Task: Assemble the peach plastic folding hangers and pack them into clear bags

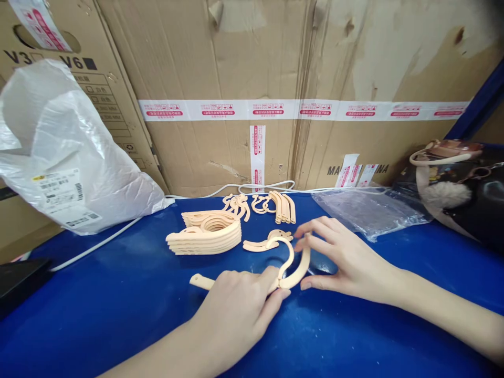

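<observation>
Left hand [244, 303], closest to my camera, is closed around one arm of a cream plastic hanger with a curved hook [300, 272], over the glossy blue bench [157, 320]. I see the right hand [346, 258] spread, thumb apart from the fingers, which reach the hanger's upturned arm; whether they press it, I cannot tell from my screen. Just beyond lie loose curved cream plastic pieces [260, 245]; left of them I have a stack of flat cream plastic parts [212, 241].
</observation>
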The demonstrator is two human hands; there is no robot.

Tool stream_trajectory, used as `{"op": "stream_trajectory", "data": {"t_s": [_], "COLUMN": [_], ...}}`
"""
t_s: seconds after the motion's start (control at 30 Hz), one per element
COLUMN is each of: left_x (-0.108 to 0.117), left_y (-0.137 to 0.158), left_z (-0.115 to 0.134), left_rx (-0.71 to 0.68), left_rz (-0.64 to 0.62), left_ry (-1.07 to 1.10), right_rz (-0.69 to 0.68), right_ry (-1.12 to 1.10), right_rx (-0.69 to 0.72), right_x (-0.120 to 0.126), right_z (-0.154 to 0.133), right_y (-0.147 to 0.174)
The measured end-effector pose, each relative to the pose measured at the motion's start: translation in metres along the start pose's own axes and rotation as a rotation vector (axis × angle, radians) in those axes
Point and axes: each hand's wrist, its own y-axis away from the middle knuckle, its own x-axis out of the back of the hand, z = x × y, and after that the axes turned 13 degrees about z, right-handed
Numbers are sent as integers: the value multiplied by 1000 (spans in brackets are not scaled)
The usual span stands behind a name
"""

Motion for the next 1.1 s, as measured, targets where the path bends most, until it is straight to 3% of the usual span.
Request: {"op": "stream_trajectory", "data": {"t_s": [0.07,0.2,0.4,0.57,0.83,1.1], "left_x": [-2,-3,-5,-8,-14,-15], "left_y": [1,3,5,4,-1,-4], "left_z": [-3,-1,7,6,-13,-14], "left_rx": [1,-40,-297,-420,-288,-129], "left_rz": [47,101,41,129,295,177], "left_ry": [-16,6,-59,-130,46,-68], "right_rz": [10,-108,-93,-126,-258,-291], "right_ry": [6,-44,-64,42,165,322], "right_rx": [-33,-74,-152,-147,-204,-214], "right_x": [1,1,0,-1,11,14], "right_z": [-2,-13,-16,3,18,29], "right_y": [1,3,2,4,3,5]}}
